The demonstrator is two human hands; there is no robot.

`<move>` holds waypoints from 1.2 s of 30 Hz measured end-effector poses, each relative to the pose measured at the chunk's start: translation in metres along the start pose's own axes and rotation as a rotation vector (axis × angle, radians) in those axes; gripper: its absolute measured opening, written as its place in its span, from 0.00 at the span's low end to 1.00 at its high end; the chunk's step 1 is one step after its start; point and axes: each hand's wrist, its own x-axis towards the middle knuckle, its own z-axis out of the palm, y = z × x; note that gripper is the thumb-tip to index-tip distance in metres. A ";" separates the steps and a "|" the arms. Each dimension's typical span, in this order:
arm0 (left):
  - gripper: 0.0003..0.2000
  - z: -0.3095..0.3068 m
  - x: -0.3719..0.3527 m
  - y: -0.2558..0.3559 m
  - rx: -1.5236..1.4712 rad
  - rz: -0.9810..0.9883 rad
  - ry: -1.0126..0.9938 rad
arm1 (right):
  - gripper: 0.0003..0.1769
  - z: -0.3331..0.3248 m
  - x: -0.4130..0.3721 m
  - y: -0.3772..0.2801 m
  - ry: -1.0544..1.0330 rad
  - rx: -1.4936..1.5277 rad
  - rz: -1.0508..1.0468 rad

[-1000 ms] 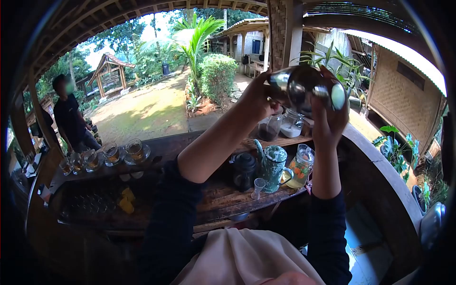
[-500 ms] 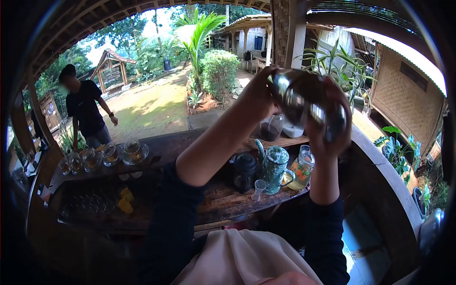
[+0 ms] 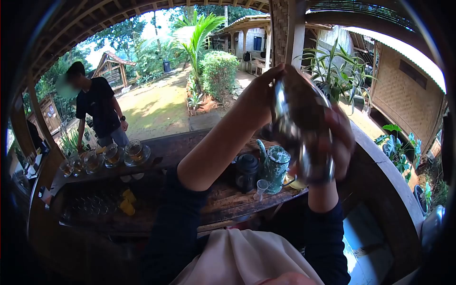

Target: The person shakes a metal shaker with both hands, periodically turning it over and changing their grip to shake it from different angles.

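Silver vessel: a shiny, rounded metal vessel [image 3: 297,111] is raised in front of the person, above the right part of the counter, tilted, its outline blurred; both hands hold it.
Left hand: the left hand [image 3: 271,88] is closed against the upper end of the vessel; how each finger lies is hard to tell.
Right hand: the right hand [image 3: 339,142] wraps around the lower end, fingers curled on its outer side and blurred.
Beneath the vessel: a green-and-white speckled enamel pot [image 3: 277,171] with a spout stands upright, just beside a black lidded press pot [image 3: 247,173]; a small clear cup [image 3: 261,190] is in front of them.
Dark wooden counter [image 3: 216,202]: towards its left end, a row of clear glass cups with amber contents [image 3: 112,156] runs along the far side; nearer are small clear glasses [image 3: 92,204] and yellow pieces [image 3: 127,204].
Across the counter: another person in a dark T-shirt [image 3: 100,107] stands near the cups, one arm lowered towards them.
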 end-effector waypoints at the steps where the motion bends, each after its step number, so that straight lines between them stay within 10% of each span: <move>1: 0.20 0.020 -0.012 0.000 0.106 0.016 0.042 | 0.19 -0.005 -0.008 -0.012 0.045 -0.128 -0.260; 2: 0.20 0.034 -0.018 -0.003 0.100 0.009 0.046 | 0.17 0.033 -0.003 -0.025 0.467 -0.112 -0.408; 5: 0.20 0.045 -0.021 -0.005 0.379 0.442 -0.409 | 0.21 0.029 -0.001 -0.014 0.414 -0.086 -0.385; 7: 0.21 0.015 0.001 0.007 0.361 0.147 0.093 | 0.27 -0.002 -0.019 0.024 0.084 -0.149 -0.359; 9: 0.20 -0.008 0.015 0.009 0.236 0.023 0.122 | 0.28 0.018 -0.013 0.051 0.081 -0.041 0.185; 11: 0.19 -0.003 0.013 0.009 0.218 -0.053 0.702 | 0.29 0.015 -0.012 0.045 0.117 0.019 0.328; 12: 0.12 -0.007 0.013 0.009 0.083 -0.056 0.404 | 0.31 0.014 -0.011 0.041 0.156 0.086 0.473; 15: 0.12 0.022 -0.010 0.004 -0.001 -0.057 0.204 | 0.28 -0.018 -0.014 -0.013 -0.082 -0.351 -0.070; 17: 0.12 0.042 -0.023 -0.002 0.183 0.140 0.011 | 0.27 0.006 -0.048 0.011 0.372 0.237 -0.708; 20: 0.16 0.013 0.002 -0.001 0.374 0.212 -0.012 | 0.21 -0.004 -0.028 -0.008 0.077 -0.559 -0.105; 23: 0.17 -0.012 0.016 -0.005 0.243 -0.064 0.627 | 0.28 0.028 -0.008 0.051 0.211 0.080 0.458; 25: 0.17 -0.025 0.015 -0.008 0.173 -0.104 0.526 | 0.25 0.026 -0.005 0.043 0.202 0.239 0.575; 27: 0.16 0.001 0.002 -0.009 0.070 -0.010 0.134 | 0.21 0.011 0.013 0.008 0.067 -0.092 0.108; 29: 0.15 0.015 -0.014 -0.015 -0.085 -0.088 0.192 | 0.25 -0.006 -0.013 -0.010 0.102 -0.328 -0.282; 32: 0.16 0.055 -0.028 -0.014 0.423 0.414 -0.250 | 0.27 0.026 0.016 -0.021 0.670 0.203 -0.844; 36: 0.20 -0.049 0.029 -0.016 0.629 0.104 0.063 | 0.30 0.009 -0.008 0.037 0.127 -0.069 -0.025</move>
